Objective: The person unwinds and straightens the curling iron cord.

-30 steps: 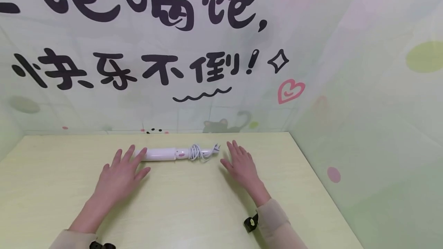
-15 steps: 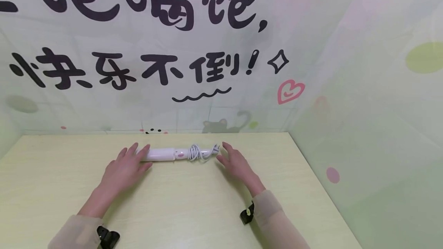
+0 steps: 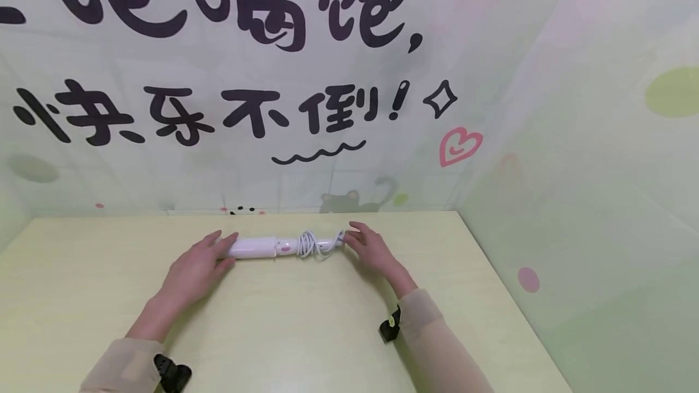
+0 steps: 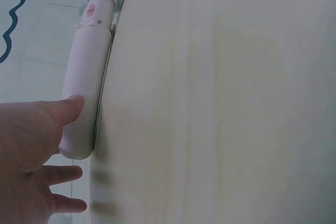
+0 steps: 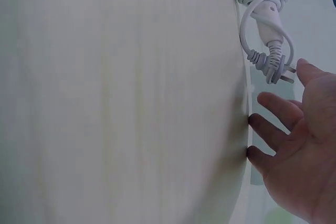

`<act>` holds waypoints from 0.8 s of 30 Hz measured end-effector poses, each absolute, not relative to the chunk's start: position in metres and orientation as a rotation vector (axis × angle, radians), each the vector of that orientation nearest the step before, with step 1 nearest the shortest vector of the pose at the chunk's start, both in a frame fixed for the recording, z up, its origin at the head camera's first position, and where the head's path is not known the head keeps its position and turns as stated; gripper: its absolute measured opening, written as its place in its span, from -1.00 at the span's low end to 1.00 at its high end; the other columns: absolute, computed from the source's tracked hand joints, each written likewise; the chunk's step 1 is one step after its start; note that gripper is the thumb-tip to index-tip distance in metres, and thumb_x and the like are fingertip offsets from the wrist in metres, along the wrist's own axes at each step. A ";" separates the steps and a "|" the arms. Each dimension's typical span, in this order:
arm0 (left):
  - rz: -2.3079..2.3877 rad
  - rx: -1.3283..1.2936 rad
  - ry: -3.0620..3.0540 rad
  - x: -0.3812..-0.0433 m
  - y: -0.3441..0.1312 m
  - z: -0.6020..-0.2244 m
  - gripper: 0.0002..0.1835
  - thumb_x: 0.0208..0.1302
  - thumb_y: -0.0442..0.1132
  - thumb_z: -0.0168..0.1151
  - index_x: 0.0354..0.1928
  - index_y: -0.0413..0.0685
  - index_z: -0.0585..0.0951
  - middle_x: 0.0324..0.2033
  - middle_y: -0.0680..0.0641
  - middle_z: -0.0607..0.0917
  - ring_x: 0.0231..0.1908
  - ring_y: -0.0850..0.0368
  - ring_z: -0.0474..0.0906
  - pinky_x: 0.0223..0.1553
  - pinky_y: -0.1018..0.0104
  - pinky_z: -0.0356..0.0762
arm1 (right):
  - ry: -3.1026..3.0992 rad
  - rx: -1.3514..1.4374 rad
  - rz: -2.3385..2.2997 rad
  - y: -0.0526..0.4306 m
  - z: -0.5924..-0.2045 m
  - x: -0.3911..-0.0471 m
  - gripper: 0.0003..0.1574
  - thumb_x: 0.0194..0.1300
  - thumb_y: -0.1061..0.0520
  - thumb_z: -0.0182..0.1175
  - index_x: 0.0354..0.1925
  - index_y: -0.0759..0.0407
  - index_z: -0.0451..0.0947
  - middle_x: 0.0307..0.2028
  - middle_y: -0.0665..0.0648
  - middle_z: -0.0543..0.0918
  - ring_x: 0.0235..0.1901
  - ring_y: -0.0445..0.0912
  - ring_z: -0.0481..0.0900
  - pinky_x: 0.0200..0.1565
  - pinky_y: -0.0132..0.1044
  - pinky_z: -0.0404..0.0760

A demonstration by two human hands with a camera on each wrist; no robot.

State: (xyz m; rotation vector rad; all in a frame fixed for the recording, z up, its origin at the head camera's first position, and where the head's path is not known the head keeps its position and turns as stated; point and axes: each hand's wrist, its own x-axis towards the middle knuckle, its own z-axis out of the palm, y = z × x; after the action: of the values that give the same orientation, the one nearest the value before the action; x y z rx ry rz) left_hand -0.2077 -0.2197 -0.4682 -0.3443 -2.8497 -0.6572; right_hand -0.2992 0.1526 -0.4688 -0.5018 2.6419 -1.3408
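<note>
A white hair iron (image 3: 253, 248) with a pink button lies crosswise near the back of the table, its cord (image 3: 309, 244) wound round the handle. At its left end my left hand (image 3: 193, 268) pinches the barrel: the thumb lies on the near side, the index finger on the far side. In the left wrist view the thumb (image 4: 71, 107) crosses the barrel and two fingers stretch past its end. By the right end is my right hand (image 3: 374, 251), fingers spread and bent slightly. The right wrist view has its thumb beside the prongs of the plug (image 5: 273, 66), contact unclear.
The pale wooden table (image 3: 295, 326) meets a printed back wall (image 3: 235, 168) just behind the hair iron. Another wall (image 3: 590, 211) rises along the right edge. A black wrist camera (image 3: 173, 373) sits at the left cuff, and another black device (image 3: 390, 327) at the right cuff.
My left hand has come slightly right, and its thumb has closed in on the barrel. My right hand has moved left to the plug end. The hair iron has stayed in place.
</note>
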 end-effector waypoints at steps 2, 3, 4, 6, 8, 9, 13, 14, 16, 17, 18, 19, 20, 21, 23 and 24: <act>-0.689 -0.358 -2.838 -0.208 -0.221 -0.471 -0.41 0.42 -0.23 0.31 0.43 -0.21 0.45 0.34 -0.54 0.37 0.18 -0.61 0.42 0.09 -0.63 0.43 | 2.622 -0.509 -1.355 0.152 -0.471 -0.300 -0.29 0.61 -0.03 0.08 0.50 0.32 0.23 0.28 0.33 0.56 0.29 0.16 0.52 0.38 0.04 0.52; -0.702 -0.364 -2.834 -0.208 -0.221 -0.472 -0.42 0.42 -0.23 0.31 0.42 -0.21 0.45 0.33 -0.55 0.38 0.17 -0.62 0.43 0.11 -0.66 0.39 | 2.614 -0.517 -1.366 0.152 -0.472 -0.301 -0.30 0.61 -0.03 0.08 0.49 0.33 0.24 0.27 0.33 0.57 0.29 0.17 0.53 0.37 0.05 0.53; -0.720 -0.367 -2.831 -0.208 -0.222 -0.473 -0.42 0.43 -0.23 0.30 0.42 -0.21 0.45 0.32 -0.55 0.39 0.16 -0.63 0.44 0.12 -0.69 0.34 | 2.605 -0.523 -1.377 0.151 -0.474 -0.301 -0.31 0.61 -0.02 0.08 0.48 0.33 0.26 0.26 0.33 0.58 0.28 0.17 0.53 0.37 0.06 0.54; -0.752 -0.364 -2.828 -0.209 -0.222 -0.474 -0.43 0.43 -0.22 0.30 0.42 -0.21 0.46 0.31 -0.55 0.40 0.15 -0.63 0.44 0.13 -0.75 0.25 | 2.592 -0.533 -1.390 0.151 -0.475 -0.301 -0.33 0.61 -0.01 0.08 0.47 0.33 0.28 0.24 0.33 0.59 0.27 0.17 0.54 0.36 0.06 0.54; -0.772 -0.359 -2.823 -0.210 -0.222 -0.475 -0.43 0.43 -0.22 0.30 0.42 -0.20 0.46 0.31 -0.54 0.41 0.17 -0.64 0.42 0.14 -0.78 0.19 | 2.589 -0.534 -1.396 0.149 -0.475 -0.301 -0.35 0.62 -0.01 0.08 0.46 0.33 0.30 0.24 0.33 0.60 0.27 0.17 0.54 0.37 0.06 0.53; -0.782 -0.358 -2.818 -0.211 -0.222 -0.476 -0.43 0.43 -0.22 0.31 0.42 -0.21 0.46 0.30 -0.54 0.42 0.17 -0.63 0.42 0.15 -0.77 0.18 | 2.593 -0.537 -1.395 0.149 -0.475 -0.301 -0.37 0.62 0.00 0.07 0.45 0.33 0.32 0.23 0.34 0.60 0.27 0.18 0.54 0.38 0.07 0.52; -0.864 -0.358 -2.768 -0.217 -0.224 -0.480 -0.44 0.39 -0.26 0.34 0.38 -0.24 0.49 0.27 -0.53 0.47 0.19 -0.60 0.43 0.18 -0.70 0.22 | 2.651 -0.540 -1.327 0.148 -0.474 -0.301 -0.42 0.63 -0.04 0.04 0.39 0.30 0.42 0.26 0.31 0.59 0.31 0.21 0.48 0.43 0.11 0.44; -0.897 -0.359 -2.750 -0.218 -0.224 -0.481 -0.44 0.38 -0.27 0.35 0.37 -0.26 0.50 0.25 -0.52 0.48 0.19 -0.58 0.44 0.18 -0.68 0.22 | 2.663 -0.538 -1.309 0.148 -0.473 -0.301 -0.43 0.63 -0.04 0.03 0.37 0.28 0.45 0.26 0.30 0.58 0.32 0.21 0.46 0.44 0.12 0.42; -0.973 -0.363 -2.710 -0.221 -0.226 -0.484 -0.45 0.35 -0.29 0.37 0.35 -0.28 0.52 0.22 -0.50 0.52 0.17 -0.54 0.46 0.20 -0.60 0.26 | 2.677 -0.539 -1.282 0.148 -0.472 -0.301 -0.46 0.63 -0.05 0.02 0.34 0.26 0.50 0.27 0.28 0.58 0.35 0.22 0.43 0.46 0.14 0.37; -1.009 -0.365 -2.692 -0.222 -0.226 -0.486 -0.45 0.35 -0.30 0.38 0.34 -0.29 0.52 0.21 -0.49 0.53 0.16 -0.53 0.47 0.21 -0.57 0.27 | 2.677 -0.540 -1.280 0.149 -0.472 -0.301 -0.47 0.64 -0.05 0.02 0.33 0.25 0.51 0.27 0.28 0.58 0.35 0.22 0.43 0.46 0.15 0.37; -1.048 -0.368 -2.676 -0.223 -0.227 -0.487 -0.46 0.35 -0.31 0.39 0.33 -0.30 0.53 0.20 -0.48 0.54 0.16 -0.51 0.47 0.22 -0.53 0.28 | 2.673 -0.542 -1.282 0.149 -0.472 -0.301 -0.48 0.64 -0.05 0.01 0.32 0.24 0.53 0.27 0.28 0.58 0.35 0.23 0.42 0.47 0.15 0.37; -1.082 -0.373 -2.661 -0.224 -0.228 -0.489 -0.46 0.35 -0.32 0.39 0.32 -0.32 0.53 0.19 -0.48 0.54 0.16 -0.49 0.47 0.23 -0.50 0.27 | 2.669 -0.542 -1.285 0.149 -0.472 -0.301 -0.48 0.64 -0.05 0.01 0.31 0.24 0.53 0.27 0.28 0.58 0.35 0.23 0.42 0.47 0.16 0.36; -1.109 -0.380 -2.652 -0.225 -0.228 -0.490 -0.46 0.35 -0.32 0.39 0.32 -0.32 0.53 0.18 -0.47 0.55 0.16 -0.49 0.46 0.25 -0.48 0.26 | 2.664 -0.541 -1.293 0.150 -0.472 -0.301 -0.49 0.64 -0.04 0.01 0.31 0.24 0.54 0.27 0.28 0.59 0.35 0.22 0.42 0.47 0.15 0.36; -1.129 -0.385 -2.642 -0.226 -0.229 -0.491 -0.46 0.34 -0.32 0.39 0.32 -0.33 0.53 0.17 -0.48 0.55 0.15 -0.48 0.47 0.25 -0.47 0.25 | 2.656 -0.542 -1.303 0.150 -0.472 -0.302 -0.49 0.64 -0.04 0.01 0.30 0.25 0.54 0.26 0.28 0.59 0.35 0.22 0.43 0.47 0.15 0.36; -1.159 -0.396 -2.634 -0.227 -0.229 -0.492 -0.47 0.34 -0.32 0.39 0.31 -0.33 0.53 0.16 -0.48 0.55 0.15 -0.47 0.46 0.25 -0.46 0.24 | 2.641 -0.534 -1.328 0.151 -0.472 -0.302 -0.50 0.64 -0.02 0.00 0.29 0.26 0.55 0.26 0.29 0.59 0.35 0.22 0.43 0.47 0.14 0.36; -1.166 -0.400 -2.635 -0.227 -0.229 -0.492 -0.47 0.35 -0.32 0.39 0.31 -0.32 0.54 0.14 -0.47 0.56 0.14 -0.46 0.47 0.25 -0.45 0.26 | 2.634 -0.527 -1.340 0.151 -0.472 -0.302 -0.50 0.65 -0.02 0.00 0.28 0.27 0.56 0.25 0.29 0.60 0.35 0.22 0.43 0.47 0.14 0.36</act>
State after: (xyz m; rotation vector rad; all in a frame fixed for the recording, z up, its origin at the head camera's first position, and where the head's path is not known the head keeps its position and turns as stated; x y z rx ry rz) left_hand -0.2271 -0.2292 -0.4922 -0.4002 -2.6350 -1.1656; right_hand -0.3020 0.1511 -0.4718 -0.5267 2.6338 -1.3404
